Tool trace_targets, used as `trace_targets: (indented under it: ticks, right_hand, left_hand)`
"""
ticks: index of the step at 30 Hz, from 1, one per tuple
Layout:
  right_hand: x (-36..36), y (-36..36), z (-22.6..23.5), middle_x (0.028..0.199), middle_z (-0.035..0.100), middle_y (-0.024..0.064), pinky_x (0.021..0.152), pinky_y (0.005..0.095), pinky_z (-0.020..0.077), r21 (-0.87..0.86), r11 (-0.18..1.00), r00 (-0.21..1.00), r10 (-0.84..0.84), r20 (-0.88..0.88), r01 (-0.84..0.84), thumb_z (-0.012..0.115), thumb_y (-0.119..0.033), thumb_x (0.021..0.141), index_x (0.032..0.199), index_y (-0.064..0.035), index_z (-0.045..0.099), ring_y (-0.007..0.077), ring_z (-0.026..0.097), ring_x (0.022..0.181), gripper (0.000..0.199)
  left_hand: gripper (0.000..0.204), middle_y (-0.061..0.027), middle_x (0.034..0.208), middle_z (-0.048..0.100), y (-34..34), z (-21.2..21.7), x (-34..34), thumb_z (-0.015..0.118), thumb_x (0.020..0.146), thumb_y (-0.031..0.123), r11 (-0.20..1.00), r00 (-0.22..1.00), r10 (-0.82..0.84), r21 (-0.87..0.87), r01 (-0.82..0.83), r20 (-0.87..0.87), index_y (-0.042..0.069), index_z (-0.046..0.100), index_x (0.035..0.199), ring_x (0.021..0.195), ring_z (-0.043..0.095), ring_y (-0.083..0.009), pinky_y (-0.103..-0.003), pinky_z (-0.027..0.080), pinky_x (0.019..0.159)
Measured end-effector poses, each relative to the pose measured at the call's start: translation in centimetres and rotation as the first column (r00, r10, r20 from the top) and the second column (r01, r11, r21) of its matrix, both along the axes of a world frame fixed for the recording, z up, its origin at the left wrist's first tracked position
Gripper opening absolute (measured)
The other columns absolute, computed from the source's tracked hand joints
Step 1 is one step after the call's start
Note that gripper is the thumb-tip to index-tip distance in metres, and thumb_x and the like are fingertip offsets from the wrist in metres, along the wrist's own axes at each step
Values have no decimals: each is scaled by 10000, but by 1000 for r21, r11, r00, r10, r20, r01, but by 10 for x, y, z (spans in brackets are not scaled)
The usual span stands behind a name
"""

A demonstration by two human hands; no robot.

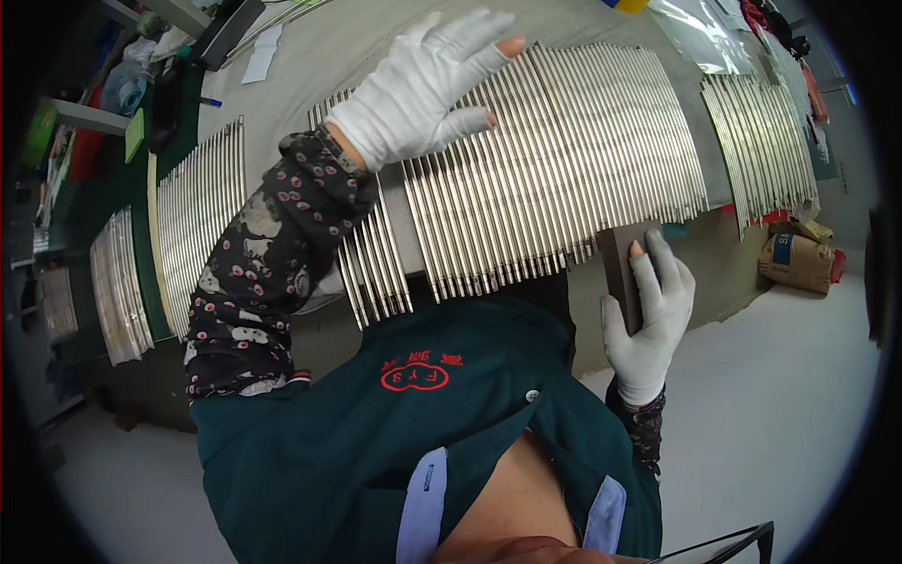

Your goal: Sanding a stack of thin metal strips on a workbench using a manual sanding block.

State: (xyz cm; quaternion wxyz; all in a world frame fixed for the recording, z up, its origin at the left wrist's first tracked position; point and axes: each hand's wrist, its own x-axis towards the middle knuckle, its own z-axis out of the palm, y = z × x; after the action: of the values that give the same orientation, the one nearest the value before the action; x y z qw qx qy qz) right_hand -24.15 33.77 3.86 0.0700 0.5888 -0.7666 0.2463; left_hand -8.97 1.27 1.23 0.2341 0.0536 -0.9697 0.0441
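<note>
A wide row of shiny metal rods lies side by side on the grey tabletop, their near ends toward my body. Over the left part of this row is my left hand, in a white glove with bare thumb and finger tips. Its fingers are stretched out and apart, and it hides part of the rods; contact with them is unclear. A narrower group of rods lies under my left forearm, set off by a gap. My right hand, also gloved, has its fingers extended beside a dark flat bar below the row's right end.
More rods lie in separate groups at the right and left. A white paper slip and a blue pen lie at the back left. Clear plastic sheets are at the back right. A brown sack sits beyond the right edge.
</note>
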Motion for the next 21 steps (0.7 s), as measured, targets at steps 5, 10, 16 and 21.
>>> trace_targets:
  ticks: [5,10,16,21]
  right_hand:
    - [-4,-1,-2,1325,527,183,980,472,408,-5,1000,1000,3,-2,-3,653,-93,690,1235,-59,584,375,508,1153,551]
    - [-4,-12,-3,1328,526,179,982,470,408,-6,999,999,52,-12,-52,657,-89,699,1243,-61,579,373,506,1157,550]
    - [2,-19,-2,1335,523,178,986,465,403,-14,996,996,90,-15,-90,667,-92,702,1254,-64,577,371,499,1155,560]
    - [-7,-12,-1,1345,519,183,993,461,397,-19,995,995,99,-13,-100,677,-88,692,1266,-54,572,369,491,1163,584]
  left_hand:
    - [807,-157,1561,277,-23,22,84,235,932,712,994,989,-52,106,38,137,169,273,1527,1413,314,-359,-549,231,1150]
    - [766,-185,1562,250,-11,-26,115,296,944,669,995,955,11,87,-39,296,193,232,1540,1436,250,-378,-562,187,1162]
    - [740,-182,1555,264,16,-8,45,533,910,475,989,903,118,31,-143,414,123,287,1513,1441,252,-353,-562,181,1168]
    - [765,-206,1553,261,35,2,39,383,941,595,990,973,11,135,-43,231,110,259,1520,1428,267,-386,-573,173,1158]
